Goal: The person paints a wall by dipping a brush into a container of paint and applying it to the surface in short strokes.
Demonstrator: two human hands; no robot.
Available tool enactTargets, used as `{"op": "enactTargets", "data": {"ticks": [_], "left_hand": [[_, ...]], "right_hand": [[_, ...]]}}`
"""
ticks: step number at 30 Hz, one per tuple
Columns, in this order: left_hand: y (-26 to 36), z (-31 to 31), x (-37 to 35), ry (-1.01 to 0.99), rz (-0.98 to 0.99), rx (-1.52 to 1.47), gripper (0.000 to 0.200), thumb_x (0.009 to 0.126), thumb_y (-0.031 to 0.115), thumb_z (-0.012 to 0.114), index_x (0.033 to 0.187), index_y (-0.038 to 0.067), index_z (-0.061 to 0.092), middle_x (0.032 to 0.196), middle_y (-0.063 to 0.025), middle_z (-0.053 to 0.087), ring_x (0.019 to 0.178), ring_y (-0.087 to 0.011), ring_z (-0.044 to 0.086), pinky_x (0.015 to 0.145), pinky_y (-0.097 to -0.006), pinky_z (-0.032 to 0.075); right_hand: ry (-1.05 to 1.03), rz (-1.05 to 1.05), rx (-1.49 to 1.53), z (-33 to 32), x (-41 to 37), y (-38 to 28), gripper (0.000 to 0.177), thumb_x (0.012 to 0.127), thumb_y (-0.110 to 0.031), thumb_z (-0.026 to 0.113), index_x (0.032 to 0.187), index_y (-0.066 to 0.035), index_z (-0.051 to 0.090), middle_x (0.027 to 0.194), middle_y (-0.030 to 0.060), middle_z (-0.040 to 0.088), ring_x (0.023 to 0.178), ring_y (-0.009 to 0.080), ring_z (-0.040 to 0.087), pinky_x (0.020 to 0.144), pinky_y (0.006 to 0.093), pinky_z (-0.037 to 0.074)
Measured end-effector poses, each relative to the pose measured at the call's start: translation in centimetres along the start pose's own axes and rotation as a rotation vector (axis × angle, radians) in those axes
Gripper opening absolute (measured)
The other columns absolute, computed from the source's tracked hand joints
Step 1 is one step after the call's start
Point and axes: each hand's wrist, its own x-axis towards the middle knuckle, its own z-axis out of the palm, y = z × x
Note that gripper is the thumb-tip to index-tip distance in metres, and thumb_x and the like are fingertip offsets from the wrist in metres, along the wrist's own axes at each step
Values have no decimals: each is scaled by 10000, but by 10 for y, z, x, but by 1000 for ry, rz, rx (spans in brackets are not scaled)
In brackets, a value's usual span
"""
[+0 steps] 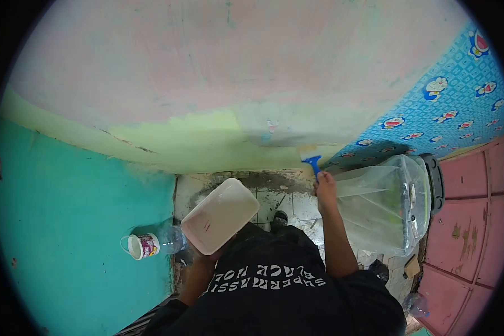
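My right hand (pixel 326 186) grips a paintbrush (pixel 312 161) by its blue handle. The pale bristles overlap the lower part of the wall (pixel 207 134), where pinkish-white, yellow-green and grey patches meet. In my left hand (pixel 203 256) rests a pale rectangular plastic tub (pixel 221 215), tilted in front of my body. Whitish-pink stuff that looks like paint covers its inside. Most of the left hand's fingers are hidden under the tub.
Plastic sheeting covers a bulky item (pixel 383 201) on the right, beside pink doors (pixel 459 224). Blue cartoon wallpaper (pixel 431 112) covers the right wall. A white bucket (pixel 143 246) and clear bottle (pixel 172 239) are by the turquoise wall (pixel 84 201). Debris litters the tiled floor (pixel 305 206).
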Motion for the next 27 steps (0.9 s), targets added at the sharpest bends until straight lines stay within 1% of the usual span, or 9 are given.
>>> {"op": "enactTargets", "data": {"ticks": [1, 4, 10, 13, 16, 19, 22, 25, 27], "left_hand": [[8, -1, -3, 22, -54, -122, 648, 899, 412, 625, 1420, 109, 387, 1400, -144, 463, 1286, -365, 464, 1016, -536, 454], [28, -6, -8, -7, -167, -1554, 601, 924, 437, 553, 1401, 100, 413, 1386, -172, 466, 1269, -421, 464, 935, -593, 499], [20, -28, -28, 67, -70, -1541, 529, 922, 373, 578, 1353, 89, 462, 1342, -137, 511, 1245, -376, 490, 895, -515, 529], [-32, -59, -49, 197, 77, 252, 561, 884, 313, 646, 1358, 88, 447, 1312, -110, 530, 1236, -321, 500, 902, -442, 526], [-41, -79, -54, 281, -13, -337, 672, 830, 283, 708, 1394, 101, 390, 1316, -89, 517, 1231, -270, 502, 921, -398, 513], [-12, -96, -41, 254, -5, -1436, 767, 869, 584, 562, 1446, 125, 349, 1387, -164, 454, 1249, -414, 481, 861, -590, 536], [-28, -123, -38, 287, 61, -663, 774, 881, 583, 543, 1461, 119, 324, 1424, -176, 408, 1281, -415, 452, 878, -596, 541], [-44, -148, -28, 162, 134, -1224, 771, 891, 603, 505, 1463, 119, 322, 1438, -172, 394, 1283, -413, 453, 880, -591, 541], [-36, -164, -21, 165, 122, -1154, 776, 887, 601, 515, 1462, 117, 321, 1447, -170, 385, 1286, -410, 451, 892, -591, 536]], "right_hand": [[-1, 91, -1, 4, 14, 28, 136, 982, -233, 518, 1006, -100, 534, 614, -22, 426, 494, 95, 388, 468, 263, 335], [0, 297, 41, 42, 27, 59, 149, 982, -232, 497, 970, -89, 535, 622, 6, 459, 469, 121, 395, 444, 276, 333], [-26, 288, -16, 119, 86, 89, 256, 992, -226, 468, 839, -30, 533, 640, 37, 514, 395, 134, 375, 382, 292, 291], [-33, 182, 60, 154, 68, 55, 278, 1001, -220, 464, 804, -33, 520, 621, 25, 488, 392, 122, 349, 384, 288, 276], [-164, 6, 71, 171, 4, -15, 243, 996, -270, 522, 906, -49, 569, 656, 1, 494, 491, 99, 398, 478, 270, 355], [-198, -191, 127, 190, -74, -78, 241, 1005, -262, 512, 997, -33, 586, 668, -11, 481, 545, 76, 410, 525, 257, 378], [-258, -290, 177, 187, -100, -81, 253, 1014, -253, 496, 1069, -22, 583, 684, -15, 478, 585, 71, 424, 559, 249, 390], [-219, -384, 144, 176, -92, -44, 245, 1018, -244, 487, 1068, -20, 574, 705, -13, 490, 596, 70, 441, 576, 247, 418], [-88, -392, 16, 166, -73, 4, 223, 1016, -235, 478, 1009, -29, 565, 709, -5, 496, 573, 81, 462, 546, 271, 454]]}}
